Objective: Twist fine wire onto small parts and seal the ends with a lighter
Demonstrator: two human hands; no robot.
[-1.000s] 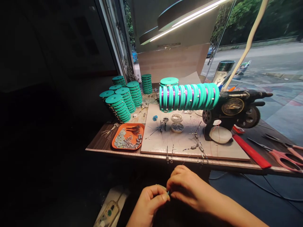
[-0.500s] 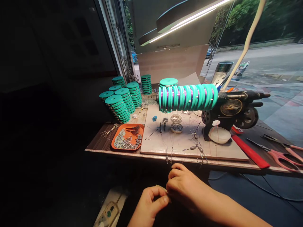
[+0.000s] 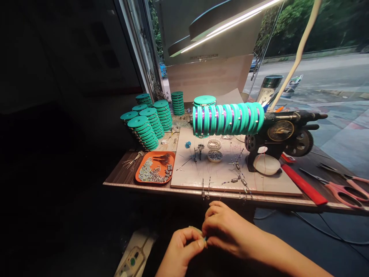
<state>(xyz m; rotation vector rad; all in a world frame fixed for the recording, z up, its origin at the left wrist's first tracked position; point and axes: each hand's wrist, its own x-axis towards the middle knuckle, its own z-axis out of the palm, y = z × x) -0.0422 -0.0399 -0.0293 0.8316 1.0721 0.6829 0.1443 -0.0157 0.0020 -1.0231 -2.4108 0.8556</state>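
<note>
In front of the table edge, below its surface, my two hands meet. My left hand (image 3: 186, 246) is closed, thumb and forefinger pinching a tiny bluish piece (image 3: 205, 240) whose kind is too small to tell. Against it, from the right, my right hand (image 3: 226, 227) is also closed with curled fingers; whatever its fingertips grip is hidden. Just beyond the hands, short stems with small grey weights (image 3: 203, 194) hang over the table's front edge. More thin lines with grey weights (image 3: 235, 180) lie on the pale board (image 3: 190, 181).
Green spools with purple line (image 3: 227, 119) sit on a black winding machine (image 3: 282, 130). Stacked green spools (image 3: 142, 132) stand left, behind an orange tray (image 3: 141, 177) of small parts. Two small dishes (image 3: 215, 156) hold beads. Pink-handled scissors (image 3: 343, 192) and a red strip (image 3: 305, 186) lie right.
My right fingers have shifted slightly at the pinch, and a tiny bluish piece now shows between the hands. Both hands stay in nearly the same place.
</note>
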